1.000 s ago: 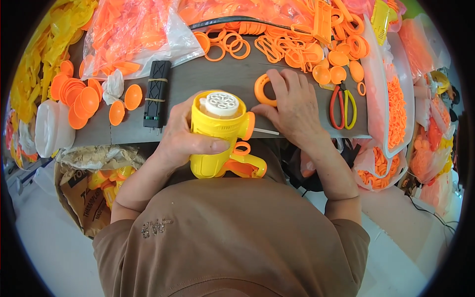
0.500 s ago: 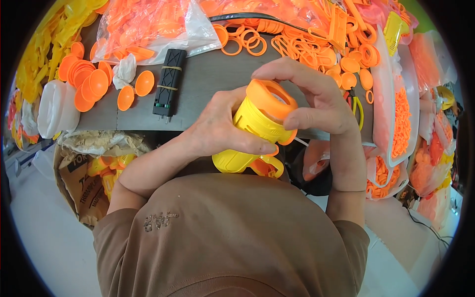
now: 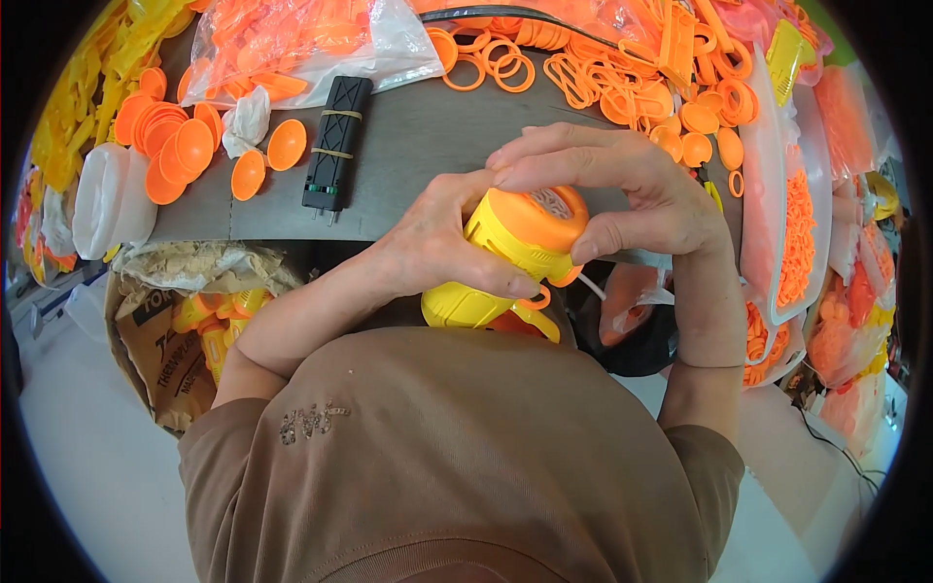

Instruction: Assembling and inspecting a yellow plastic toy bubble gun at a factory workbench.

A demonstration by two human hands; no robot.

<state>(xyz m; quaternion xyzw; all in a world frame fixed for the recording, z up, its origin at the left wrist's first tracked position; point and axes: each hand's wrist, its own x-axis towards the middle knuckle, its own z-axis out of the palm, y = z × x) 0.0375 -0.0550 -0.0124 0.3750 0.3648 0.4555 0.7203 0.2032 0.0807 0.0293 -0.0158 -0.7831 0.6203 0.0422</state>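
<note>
Grey worktop [image 3: 428, 146] runs across in front of me, crowded at its far edge with loose orange plastic rings [image 3: 505, 68] and, to my left, a stack of orange plastic discs [image 3: 170, 146]; a black ribbed rectangular block with bands round it [image 3: 335, 141] lies between them. Bags of orange parts line both sides.

Step in hand, as I judge it: seating the orange round plastic cap [image 3: 535, 219] onto the yellow cylindrical plastic housing [image 3: 476, 282]. That housing is held off the worktop, close to my chest, tilted with the capped end away from me.

My left hand [image 3: 437, 248] is wrapped around the housing body, fingers closed on it from the left. My right hand [image 3: 622, 194] arches over the top, fingers spread across the cap's far rim and thumb pressing its near edge, wrist bent downward.

Whether the cap is fully home cannot be told. The next move likely calls for even pressure or a twist while the left hand braces the body.
</note>
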